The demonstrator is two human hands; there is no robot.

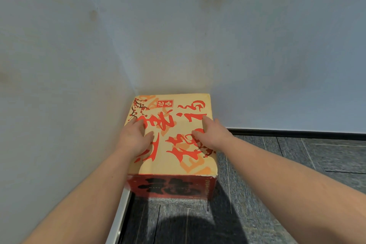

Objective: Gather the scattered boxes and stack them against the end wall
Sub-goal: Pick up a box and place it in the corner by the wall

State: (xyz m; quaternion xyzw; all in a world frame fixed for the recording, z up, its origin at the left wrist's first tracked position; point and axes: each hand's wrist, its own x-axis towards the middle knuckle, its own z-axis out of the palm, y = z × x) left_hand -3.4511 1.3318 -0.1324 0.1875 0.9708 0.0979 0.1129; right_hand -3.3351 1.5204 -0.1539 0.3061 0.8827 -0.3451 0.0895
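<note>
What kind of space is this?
Probably an office or commercial interior, seen at a room corner: grey carpet tiles, plain white walls with a dark baseboard, and a printed cardboard box pushed into the corner.

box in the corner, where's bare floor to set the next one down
Bare grey floor lies right of the box, bordered by the black baseboard of the far wall. More lies in front of its red end. The left is crowded: the box sits against the side wall. Left hand and right hand rest on its top.

The box [172, 136] was matt printed cardboard, its top tan with red ink. The floor [277, 184] looked like rough grey carpet tile. The walls [257, 45] were smooth, matt, faintly stained paint.
</note>
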